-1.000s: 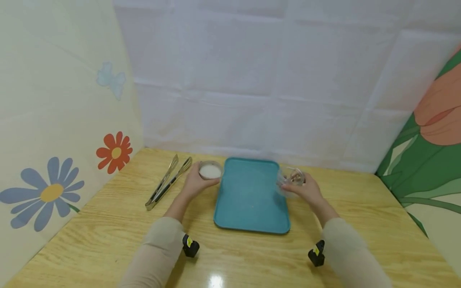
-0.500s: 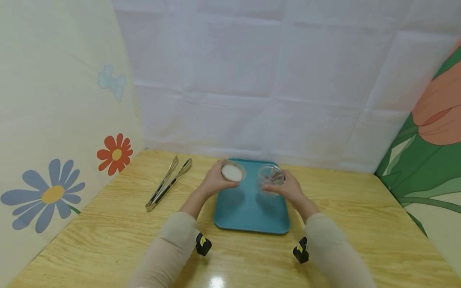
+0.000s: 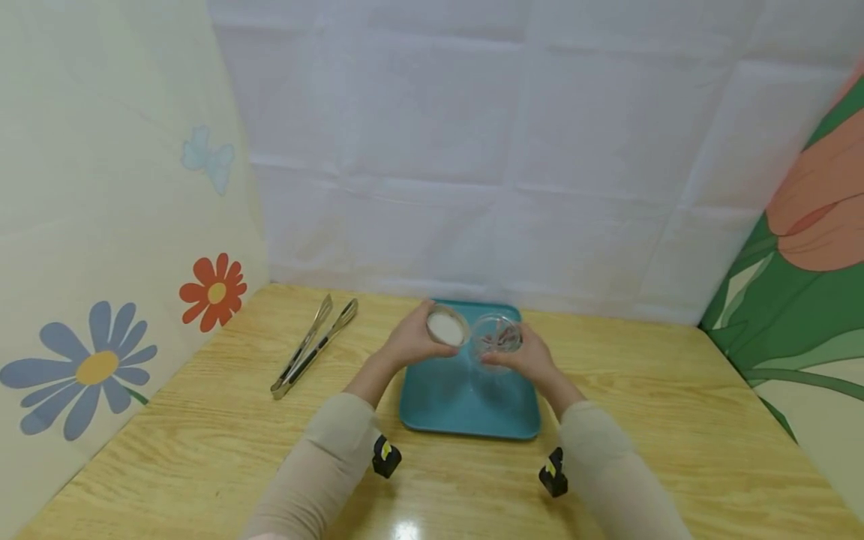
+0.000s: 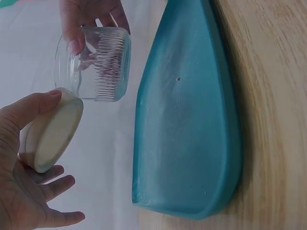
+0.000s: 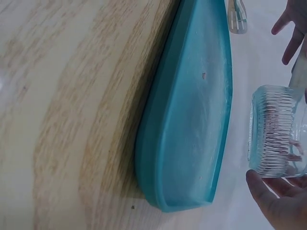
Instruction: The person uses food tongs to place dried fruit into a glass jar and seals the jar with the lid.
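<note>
My left hand (image 3: 409, 339) grips a small round bowl (image 3: 446, 328), pale outside and white within. In the left wrist view the bowl (image 4: 52, 133) leans toward the jar. My right hand (image 3: 529, 355) holds a clear glass jar (image 3: 496, 334) with ribbed sides and reddish-brown pieces inside. Both vessels are above the blue tray (image 3: 466, 405), side by side. Whether their rims touch, I cannot tell. In the right wrist view the jar (image 5: 277, 129) looks upright, thumb near its base; the bowl is mostly cut off there.
Metal tongs (image 3: 313, 349) with dark grips lie on the wooden table (image 3: 202, 450), left of the tray. A white cloth (image 3: 405, 150) hangs behind the table. Printed flower panels stand on the left and right sides.
Both hands have come inward from the tray's sides until the bowl and jar are close together above it. The bowl has tilted toward the jar. Tray and tongs stay in place.
</note>
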`<state>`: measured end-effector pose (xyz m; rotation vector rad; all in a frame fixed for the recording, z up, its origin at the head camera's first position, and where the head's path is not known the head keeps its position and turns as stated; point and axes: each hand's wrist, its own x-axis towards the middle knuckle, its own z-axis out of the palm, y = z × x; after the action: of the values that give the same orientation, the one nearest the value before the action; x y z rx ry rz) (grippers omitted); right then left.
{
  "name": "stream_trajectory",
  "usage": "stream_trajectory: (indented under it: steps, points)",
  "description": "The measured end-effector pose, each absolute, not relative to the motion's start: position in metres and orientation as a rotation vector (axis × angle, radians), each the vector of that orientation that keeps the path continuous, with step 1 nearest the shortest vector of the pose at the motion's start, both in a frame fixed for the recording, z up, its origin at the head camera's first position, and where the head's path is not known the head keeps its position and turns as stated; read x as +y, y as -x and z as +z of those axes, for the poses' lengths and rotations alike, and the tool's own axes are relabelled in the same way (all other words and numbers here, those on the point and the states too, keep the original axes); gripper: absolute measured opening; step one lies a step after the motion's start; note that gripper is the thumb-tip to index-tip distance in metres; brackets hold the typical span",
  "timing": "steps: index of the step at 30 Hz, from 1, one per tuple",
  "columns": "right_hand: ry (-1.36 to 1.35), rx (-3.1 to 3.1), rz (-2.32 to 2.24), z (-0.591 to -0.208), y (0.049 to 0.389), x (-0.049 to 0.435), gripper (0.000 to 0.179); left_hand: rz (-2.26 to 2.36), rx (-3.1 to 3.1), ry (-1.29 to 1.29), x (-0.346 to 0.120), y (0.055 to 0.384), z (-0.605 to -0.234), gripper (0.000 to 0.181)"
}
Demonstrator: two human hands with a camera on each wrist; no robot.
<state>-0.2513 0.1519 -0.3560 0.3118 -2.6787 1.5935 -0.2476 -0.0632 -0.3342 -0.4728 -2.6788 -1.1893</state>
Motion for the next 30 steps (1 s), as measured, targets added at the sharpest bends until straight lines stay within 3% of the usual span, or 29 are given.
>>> stream_trajectory:
  steps: [4,11,20,30]
  points:
    - [-0.323,-2.673,1.595,-0.357,0.251,0.149,0.072,-1.168,-2.703,0.443,-0.062,0.247,-0.332,0.070]
    - [-0.333,-2.651,1.612,-0.358,0.250,0.144,0.069,-1.266,-2.714,0.319,-0.061,0.250,-0.329,0.092]
    - [-0.298,-2.679,1.646,-0.360,0.249,0.138,0.075,-1.448,-2.602,0.378,-0.059,0.255,-0.325,0.081]
    - [-0.365,-2.639,1.686,-0.362,0.249,0.130,0.069,-1.291,-2.626,0.495,-0.045,0.260,-0.318,0.074]
